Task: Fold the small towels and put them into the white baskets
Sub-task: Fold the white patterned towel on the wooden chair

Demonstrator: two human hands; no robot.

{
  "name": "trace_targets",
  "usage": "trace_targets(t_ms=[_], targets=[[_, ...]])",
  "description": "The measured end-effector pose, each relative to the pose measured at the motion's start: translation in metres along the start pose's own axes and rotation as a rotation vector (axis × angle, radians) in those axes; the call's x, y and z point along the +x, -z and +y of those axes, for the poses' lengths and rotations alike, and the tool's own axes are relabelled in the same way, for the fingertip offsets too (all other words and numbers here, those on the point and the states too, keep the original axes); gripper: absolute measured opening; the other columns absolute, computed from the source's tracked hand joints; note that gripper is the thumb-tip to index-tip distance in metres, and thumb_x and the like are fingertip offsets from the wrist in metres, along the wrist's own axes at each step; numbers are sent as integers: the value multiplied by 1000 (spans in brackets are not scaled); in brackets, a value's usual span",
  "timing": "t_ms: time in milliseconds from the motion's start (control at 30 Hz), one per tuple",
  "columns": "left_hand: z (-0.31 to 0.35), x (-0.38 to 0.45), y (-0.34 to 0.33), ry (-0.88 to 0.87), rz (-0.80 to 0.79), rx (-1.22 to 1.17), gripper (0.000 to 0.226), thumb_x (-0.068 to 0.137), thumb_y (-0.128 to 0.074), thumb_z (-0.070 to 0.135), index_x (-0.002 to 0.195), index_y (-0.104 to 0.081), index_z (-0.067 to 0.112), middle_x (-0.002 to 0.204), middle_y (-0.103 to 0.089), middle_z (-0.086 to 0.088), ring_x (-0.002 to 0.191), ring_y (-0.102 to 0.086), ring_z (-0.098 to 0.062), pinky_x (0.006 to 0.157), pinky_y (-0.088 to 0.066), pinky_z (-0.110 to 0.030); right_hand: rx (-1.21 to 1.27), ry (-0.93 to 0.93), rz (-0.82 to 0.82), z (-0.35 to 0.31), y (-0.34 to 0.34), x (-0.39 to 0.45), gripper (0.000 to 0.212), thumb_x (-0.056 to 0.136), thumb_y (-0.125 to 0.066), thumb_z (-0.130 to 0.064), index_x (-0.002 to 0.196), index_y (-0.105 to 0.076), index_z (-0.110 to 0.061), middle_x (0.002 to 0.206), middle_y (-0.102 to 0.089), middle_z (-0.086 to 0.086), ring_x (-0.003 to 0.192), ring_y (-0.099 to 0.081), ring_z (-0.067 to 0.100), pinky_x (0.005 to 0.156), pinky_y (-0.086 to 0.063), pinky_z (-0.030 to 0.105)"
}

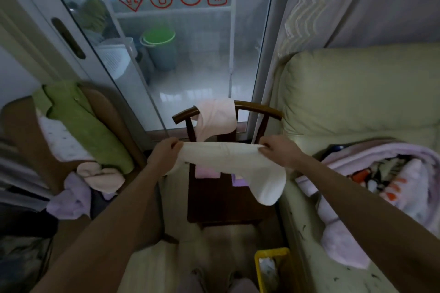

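A small white towel (228,162) is stretched in the air above a dark wooden chair (221,200). My left hand (164,154) pinches its left top corner and my right hand (278,152) pinches its right top corner; the towel's right end hangs down lower. A pink towel (215,119) is draped over the chair's back rail. Lilac towels (207,171) lie on the chair seat, partly hidden behind the white one. More small towels, peach (102,177) and lilac (69,200), are heaped at the left. No white basket shows.
A pale green sofa (357,93) fills the right, with a lilac blanket (381,185) on it. A brown seat at the left carries a green garment (81,119). A yellow bin (273,266) stands near the bottom. A glass sliding door (190,54) is behind the chair.
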State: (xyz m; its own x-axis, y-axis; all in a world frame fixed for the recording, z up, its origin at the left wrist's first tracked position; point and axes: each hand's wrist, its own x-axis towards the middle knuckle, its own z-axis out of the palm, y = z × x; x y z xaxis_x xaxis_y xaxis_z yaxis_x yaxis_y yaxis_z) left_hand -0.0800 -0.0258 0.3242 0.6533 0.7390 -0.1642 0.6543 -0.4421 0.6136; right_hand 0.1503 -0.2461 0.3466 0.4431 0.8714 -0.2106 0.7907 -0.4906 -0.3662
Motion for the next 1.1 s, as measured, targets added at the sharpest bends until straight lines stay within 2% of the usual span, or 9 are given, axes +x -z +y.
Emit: trace_targets(t_ms=[233,400,600,667,767,800,867,933,1100], targets=[[-33,-13,23,83,162,110,23,103,-36,15,86,-50,9,95,-59,-17,79,-48,-21,69,-34,-31,114,-239,57,-8,-16,-9,22,95,-55,-27,94,-63,-6,93,-63,12,81,-55,21,69,-40,32],[-22,-11,34,147,176,34,25,102,-40,15,102,-61,1,97,-60,-12,81,-48,-18,72,-36,-28,445,-357,-22,-45,-21,-10,22,88,-67,-33,93,-63,-11,85,-59,1,80,-57,16,65,-43,25],[12,-16,34,254,93,-316,19,99,-48,20,82,-56,17,70,-52,1,58,-48,-11,49,-40,-21,996,-502,69,-108,-18,5,19,89,-67,-17,100,-66,-2,96,-67,12,89,-64,25,79,-54,36],[23,-18,32,331,61,-508,18,99,-48,19,81,-55,17,72,-51,1,62,-49,-13,56,-42,-21,1166,-494,98,-133,-21,11,21,91,-64,-11,106,-64,2,99,-67,16,86,-66,23,83,-57,38],[36,-25,37,454,-127,-1011,8,96,-53,8,90,-58,10,88,-60,-8,80,-59,-21,70,-54,-25,1298,-481,133,-169,-25,18,4,93,-60,-7,89,-62,-6,82,-65,10,57,-65,9,57,-56,24],[39,-29,40,431,-189,-1082,5,94,-55,3,93,-59,6,90,-62,-11,81,-62,-22,69,-57,-27,1311,-480,156,-178,-27,21,9,93,-59,-6,84,-61,-8,83,-66,10,59,-66,11,61,-58,25],[40,-34,44,408,-273,-1170,15,91,-57,-4,105,-61,-1,97,-65,-15,83,-63,-23,76,-56,-30,1333,-504,206,-190,-29,23,12,93,-59,-6,81,-60,-9,88,-67,13,72,-67,19,74,-59,33],[37,-37,49,440,-307,-1181,24,89,-59,-4,113,-61,-5,107,-65,-19,92,-63,-26,88,-53,-34,1412,-538,240,-195,-30,23,11,92,-59,-2,82,-60,-7,84,-66,13,71,-65,20,68,-59,28],[23,-39,52,489,-359,-1122,8,86,-66,1,85,-64,9,77,-69,-6,74,-65,-16,68,-58,-26,1506,-599,272,-203,-32,17,11,90,-59,4,81,-61,-1,78,-63,13,68,-62,19,55,-57,20]])
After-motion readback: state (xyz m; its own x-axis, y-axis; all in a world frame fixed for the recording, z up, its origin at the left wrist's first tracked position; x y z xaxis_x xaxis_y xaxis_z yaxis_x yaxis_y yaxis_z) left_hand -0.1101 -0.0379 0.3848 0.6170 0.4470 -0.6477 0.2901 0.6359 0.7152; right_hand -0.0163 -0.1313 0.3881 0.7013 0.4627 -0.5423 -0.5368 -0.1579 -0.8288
